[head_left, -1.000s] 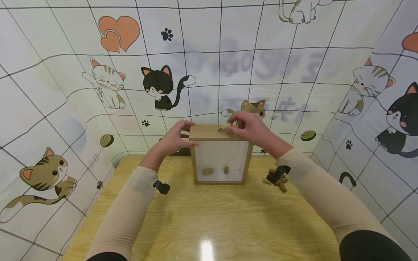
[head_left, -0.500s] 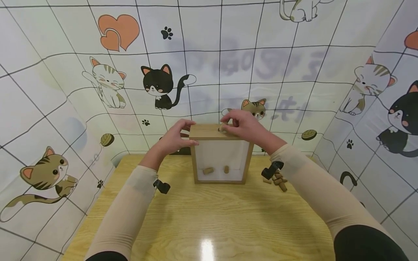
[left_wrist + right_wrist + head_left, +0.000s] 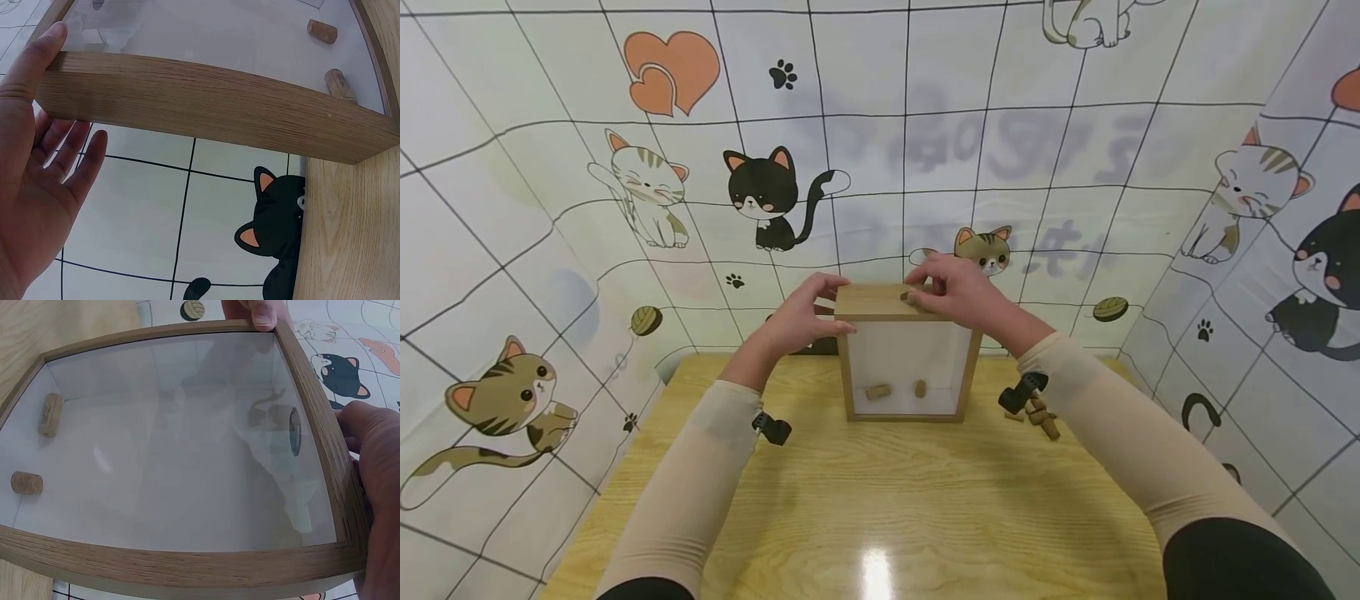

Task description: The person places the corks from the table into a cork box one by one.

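Note:
A shallow wooden box with a clear front stands upright on the table. My left hand steadies its upper left corner, thumb on the front edge and fingers toward the back. Over the hole in the top, my right hand pinches a cork, which is mostly hidden by the fingers. From inside, the right wrist view shows the round hole. Two corks lie at the bottom behind the pane: one on its side, the other cork nearer the middle.
A small pile of corks lies on the table to the right of the box, partly behind the right wrist camera. The wooden table backs onto a cat-print tiled cloth.
My right hand has moved slightly left and brought the cork onto the hole, where it now shows less. The left hand and the box have stayed put.

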A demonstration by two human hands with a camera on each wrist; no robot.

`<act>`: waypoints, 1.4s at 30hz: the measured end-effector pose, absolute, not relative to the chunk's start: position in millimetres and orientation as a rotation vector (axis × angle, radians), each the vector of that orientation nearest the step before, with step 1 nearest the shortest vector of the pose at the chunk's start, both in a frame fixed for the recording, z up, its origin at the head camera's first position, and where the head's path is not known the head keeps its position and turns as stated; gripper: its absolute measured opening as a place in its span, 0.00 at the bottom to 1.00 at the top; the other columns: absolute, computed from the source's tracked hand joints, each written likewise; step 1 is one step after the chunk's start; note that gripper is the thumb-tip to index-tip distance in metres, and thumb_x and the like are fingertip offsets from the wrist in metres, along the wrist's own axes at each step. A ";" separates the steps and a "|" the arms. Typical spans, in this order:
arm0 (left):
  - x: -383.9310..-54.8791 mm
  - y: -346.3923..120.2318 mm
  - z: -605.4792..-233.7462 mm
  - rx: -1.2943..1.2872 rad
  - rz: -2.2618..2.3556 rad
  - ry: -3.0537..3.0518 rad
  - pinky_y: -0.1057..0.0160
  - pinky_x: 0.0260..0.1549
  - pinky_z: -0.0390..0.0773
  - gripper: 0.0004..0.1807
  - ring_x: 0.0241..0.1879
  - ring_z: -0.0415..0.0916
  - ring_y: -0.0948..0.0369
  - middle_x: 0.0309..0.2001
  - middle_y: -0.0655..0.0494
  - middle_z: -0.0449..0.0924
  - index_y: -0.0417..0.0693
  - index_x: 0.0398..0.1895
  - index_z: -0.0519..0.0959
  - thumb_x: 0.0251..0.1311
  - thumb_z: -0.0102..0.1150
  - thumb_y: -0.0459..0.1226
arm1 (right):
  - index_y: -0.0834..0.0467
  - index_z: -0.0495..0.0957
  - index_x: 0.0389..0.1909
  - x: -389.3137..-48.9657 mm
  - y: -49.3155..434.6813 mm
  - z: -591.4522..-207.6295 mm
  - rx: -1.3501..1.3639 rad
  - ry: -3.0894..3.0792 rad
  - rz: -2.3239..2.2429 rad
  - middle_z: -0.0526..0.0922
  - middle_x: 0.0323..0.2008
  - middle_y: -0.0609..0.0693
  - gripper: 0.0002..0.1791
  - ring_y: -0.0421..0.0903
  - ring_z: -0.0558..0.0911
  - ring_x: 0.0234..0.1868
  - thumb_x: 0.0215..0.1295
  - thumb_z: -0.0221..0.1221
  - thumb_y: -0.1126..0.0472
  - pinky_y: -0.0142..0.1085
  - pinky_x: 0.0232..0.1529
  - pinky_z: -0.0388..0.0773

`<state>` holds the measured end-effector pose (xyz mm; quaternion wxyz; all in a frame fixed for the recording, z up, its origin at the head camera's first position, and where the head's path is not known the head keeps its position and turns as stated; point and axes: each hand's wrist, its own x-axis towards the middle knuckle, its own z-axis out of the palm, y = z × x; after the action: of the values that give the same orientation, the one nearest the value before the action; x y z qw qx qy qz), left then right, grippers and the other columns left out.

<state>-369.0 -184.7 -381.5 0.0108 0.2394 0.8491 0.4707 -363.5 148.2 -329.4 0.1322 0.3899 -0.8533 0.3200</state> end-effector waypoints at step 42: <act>-367.6 -182.9 -379.6 0.756 1.509 2.619 0.44 0.68 0.79 0.45 0.69 0.70 0.45 0.69 0.49 0.70 0.48 0.80 0.68 0.63 0.84 0.40 | 0.60 0.81 0.57 -274.9 325.9 -457.1 0.340 -2.786 1.080 0.84 0.40 0.55 0.16 0.48 0.78 0.32 0.86 0.61 0.50 0.40 0.28 0.75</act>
<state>-367.6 -182.9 -379.6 0.0127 0.2426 0.8405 0.4843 -274.9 325.9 -457.1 0.0673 0.1129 -0.9243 0.3583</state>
